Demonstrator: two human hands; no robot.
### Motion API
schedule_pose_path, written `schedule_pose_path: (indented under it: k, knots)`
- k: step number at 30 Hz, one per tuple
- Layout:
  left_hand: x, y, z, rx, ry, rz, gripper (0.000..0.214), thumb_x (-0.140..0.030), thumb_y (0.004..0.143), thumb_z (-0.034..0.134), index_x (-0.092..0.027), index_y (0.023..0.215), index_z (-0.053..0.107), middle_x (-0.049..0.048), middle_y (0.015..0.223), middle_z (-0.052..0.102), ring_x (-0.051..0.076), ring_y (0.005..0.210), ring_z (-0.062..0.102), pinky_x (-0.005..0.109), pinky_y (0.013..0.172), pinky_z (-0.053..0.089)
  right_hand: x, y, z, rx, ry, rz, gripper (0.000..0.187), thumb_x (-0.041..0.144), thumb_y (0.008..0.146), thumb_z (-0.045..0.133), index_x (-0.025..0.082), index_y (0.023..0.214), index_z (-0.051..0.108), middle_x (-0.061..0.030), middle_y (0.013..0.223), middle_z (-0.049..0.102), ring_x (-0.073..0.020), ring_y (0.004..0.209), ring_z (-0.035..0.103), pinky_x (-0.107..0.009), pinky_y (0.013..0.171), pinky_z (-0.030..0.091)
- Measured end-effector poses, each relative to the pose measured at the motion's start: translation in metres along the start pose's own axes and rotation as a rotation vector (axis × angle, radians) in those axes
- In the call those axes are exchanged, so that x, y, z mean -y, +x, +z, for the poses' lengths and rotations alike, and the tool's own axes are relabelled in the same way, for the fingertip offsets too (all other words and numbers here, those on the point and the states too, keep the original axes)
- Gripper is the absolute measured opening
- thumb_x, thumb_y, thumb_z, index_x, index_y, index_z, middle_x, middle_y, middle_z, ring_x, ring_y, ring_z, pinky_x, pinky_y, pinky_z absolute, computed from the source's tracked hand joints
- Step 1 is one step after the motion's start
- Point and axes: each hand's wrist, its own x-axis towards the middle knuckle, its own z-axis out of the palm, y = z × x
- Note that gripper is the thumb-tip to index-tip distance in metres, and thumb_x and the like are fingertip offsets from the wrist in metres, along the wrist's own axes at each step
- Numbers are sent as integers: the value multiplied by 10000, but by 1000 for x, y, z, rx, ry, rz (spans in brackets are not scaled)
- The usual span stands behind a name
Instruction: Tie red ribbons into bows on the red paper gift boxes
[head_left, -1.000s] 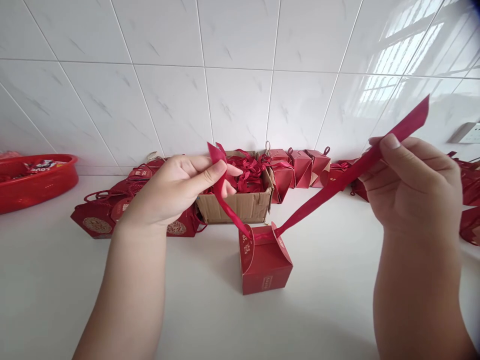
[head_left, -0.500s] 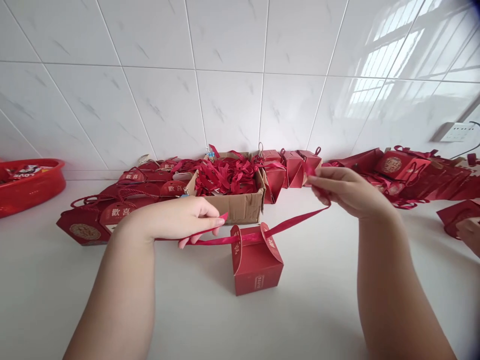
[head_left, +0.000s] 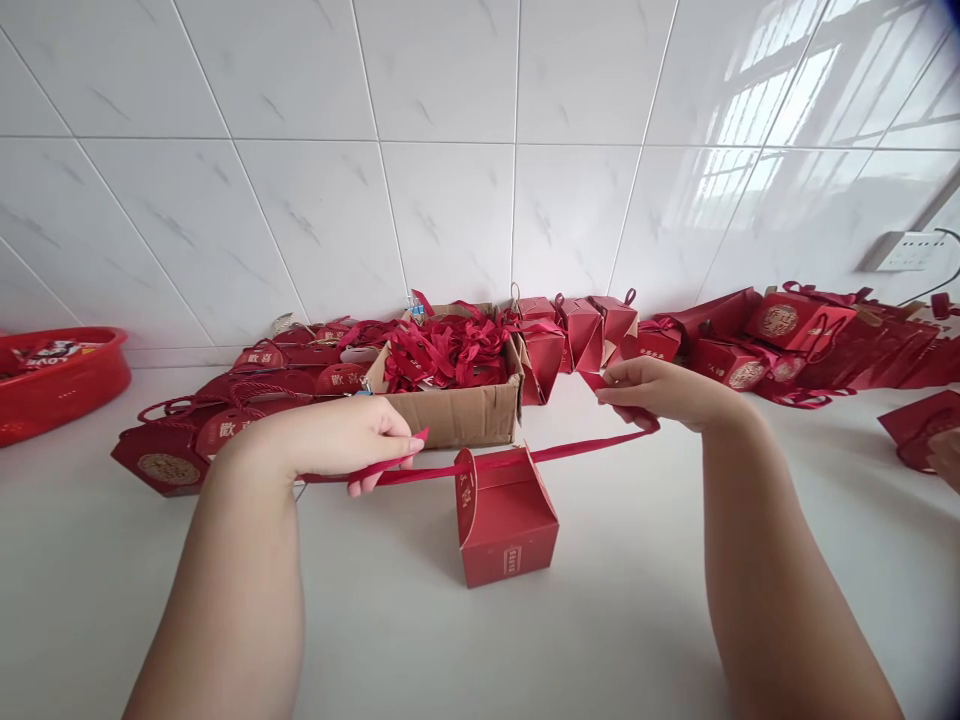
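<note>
A small red gift box (head_left: pixel 508 545) stands upright on the white counter in front of me. A red ribbon (head_left: pixel 592 446) runs across its top, through the raised side flaps, and is stretched out to both sides. To the left of the box, my left hand (head_left: pixel 375 445) pinches the ribbon, and a short end sticks up past the thumb. My right hand (head_left: pixel 652 392) grips the other end, to the right and a little higher than the box. Neither hand touches the box itself.
Behind the box sits a cardboard carton (head_left: pixel 457 415) full of red ribbons. Finished-looking red boxes (head_left: pixel 169 460) are piled left, others (head_left: pixel 795 325) right. A red basin (head_left: pixel 67 385) stands far left. Another person's hand (head_left: pixel 946 455) holds a red box at the right edge.
My right hand has lowered slightly, and the ribbon's right side now lies flatter. My left hand keeps its pinch. The view has shifted a little.
</note>
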Motion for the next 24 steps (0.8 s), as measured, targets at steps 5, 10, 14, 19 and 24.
schedule_pose_path:
  k: [5,10,14,19,24]
  knots:
    - [2,1,1,8,78,-3,480,-571,823,436,-196,531,499,37,584,620,160,546,527,256,548,378,0,1,2,-16,-18,6,351,439,718,691,182,592,489,17,546,551,-82,419,471,-255,480,420]
    - [7,6,2,-45,66,-28,567,-639,741,518,-300,1194,554,27,821,687,196,702,612,253,588,413,-3,7,6,-8,-173,54,288,463,775,619,181,737,581,-38,719,649,-136,550,595,-283,552,487]
    - [0,6,4,-99,156,77,574,-602,724,554,-329,1229,546,51,1177,610,229,959,597,256,687,428,3,7,12,-183,-378,57,409,479,764,616,220,1081,615,-100,1130,633,-254,960,621,-341,715,517]
    - [-15,5,11,-74,198,142,390,-561,729,562,-293,999,650,24,1107,632,207,849,589,254,611,391,23,0,28,20,-383,-50,381,502,806,562,257,1088,638,-69,1160,632,-249,1055,588,-315,768,502]
    - [-22,12,18,-20,227,185,298,-494,738,563,-244,867,660,29,994,645,199,789,572,259,559,357,31,9,48,345,-409,-159,332,487,836,515,219,958,667,-51,975,668,-199,836,598,-283,651,448]
